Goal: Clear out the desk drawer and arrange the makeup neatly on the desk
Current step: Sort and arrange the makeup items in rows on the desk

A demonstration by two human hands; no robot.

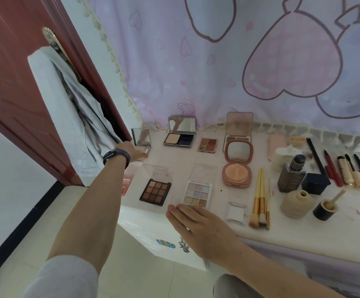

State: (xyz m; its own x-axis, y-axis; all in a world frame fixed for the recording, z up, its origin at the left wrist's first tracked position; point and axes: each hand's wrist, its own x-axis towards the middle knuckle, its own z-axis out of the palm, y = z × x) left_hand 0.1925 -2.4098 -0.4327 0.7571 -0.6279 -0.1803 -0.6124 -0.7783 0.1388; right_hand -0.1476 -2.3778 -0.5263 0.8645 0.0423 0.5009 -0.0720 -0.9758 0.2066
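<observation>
Backdrop: I see a pale desk [183, 166] below a heart-print curtain [196, 72]; a red door [13, 82] with a grey garment [73, 125] hung on it stands at the left.
Makeup: it is all laid out on the desk, palettes to the left and tools to the right.
Back row: a mirrored compact [141, 143] at far left, then a powder compact [180, 135], a four-pan palette [208, 144] and a pink-lidded palette [238, 130].
Middle: a brown palette [155, 191], a pastel palette [198, 193] and a round cushion compact [237, 166], all open.
Right side: brushes [260, 203], a foundation bottle [291, 175] and a row of pencils [357, 171].
Left hand [135, 152]: stretched out, watch [116, 158] on the wrist, fingertips on the mirrored compact's base; I cannot tell whether it grips.
Right hand [196, 222]: flat, fingers straight and together, at the desk's front edge just beside the pastel palette, holding nothing.
</observation>
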